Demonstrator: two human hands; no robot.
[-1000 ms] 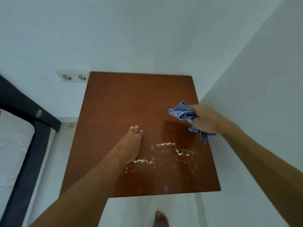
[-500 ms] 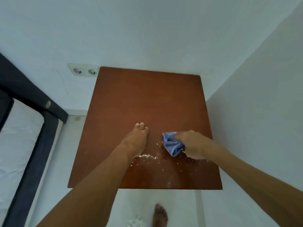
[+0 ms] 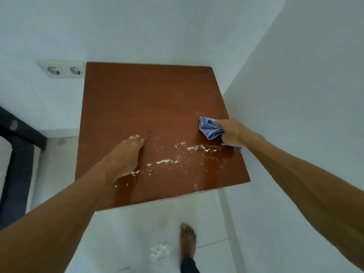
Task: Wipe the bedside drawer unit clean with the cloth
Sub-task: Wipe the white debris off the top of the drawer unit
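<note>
The right hand (image 3: 233, 133), fingers bunched around the crumpled blue cloth (image 3: 209, 128), sits just beyond a left-running band of white crumbs (image 3: 177, 154) on the reddish-brown wooden surface (image 3: 149, 99); the left hand (image 3: 126, 156) rests flat, fingers extended.

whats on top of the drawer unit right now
On the drawer unit: scattered white crumbs, the flat left hand, and the right hand pressing the bunched blue cloth. Anything under hands or cloth is hidden.

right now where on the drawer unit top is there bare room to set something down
The back half of the top, between the wall socket side and the right wall, is bare. The front is crowded: left hand, white powder, right hand with cloth.
</note>
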